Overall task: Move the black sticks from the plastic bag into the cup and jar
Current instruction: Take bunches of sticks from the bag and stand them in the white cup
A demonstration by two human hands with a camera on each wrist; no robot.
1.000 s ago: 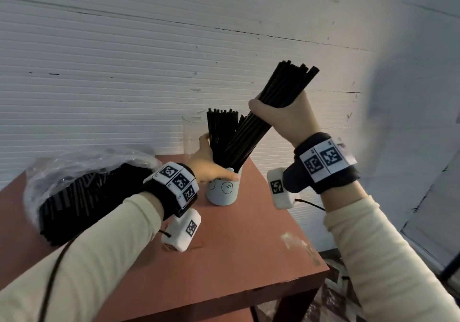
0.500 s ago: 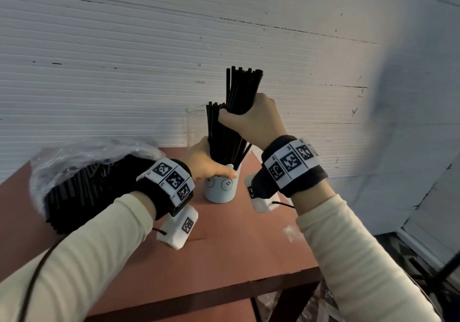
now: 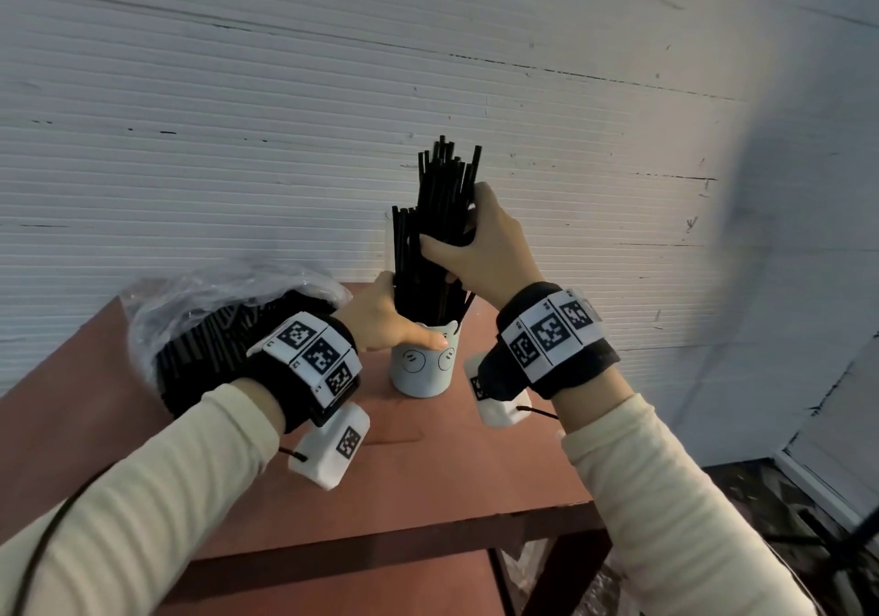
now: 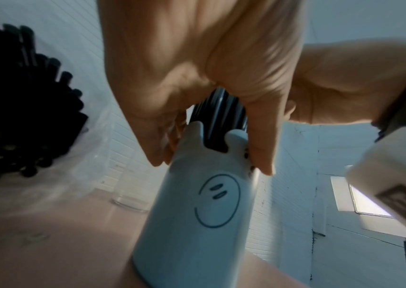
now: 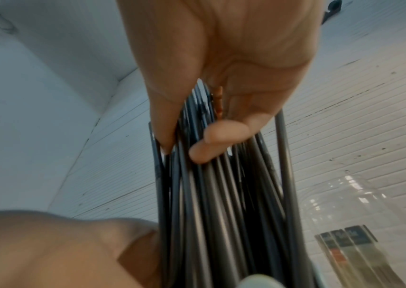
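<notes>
A pale blue cup (image 3: 421,368) with a drawn face stands on the red-brown table (image 3: 428,482), packed with upright black sticks. My left hand (image 3: 385,315) grips the cup's rim (image 4: 221,152), thumb across the front. My right hand (image 3: 480,249) grips a bundle of black sticks (image 3: 444,187) above the cup, their lower ends down among the sticks in it; the right wrist view shows the fingers (image 5: 212,142) curled round the bundle (image 5: 221,194). A clear plastic bag (image 3: 214,311) full of black sticks lies at the left. The glass jar (image 4: 129,198) stands behind the cup.
A white ribbed wall (image 3: 285,139) rises right behind the table. The table's front edge (image 3: 404,539) and right edge drop to the floor (image 3: 761,520). Bare tabletop lies in front of the cup.
My right hand swung its bundle from a rightward slant to upright and lowered it into the cup. My left hand kept its grip on the cup.
</notes>
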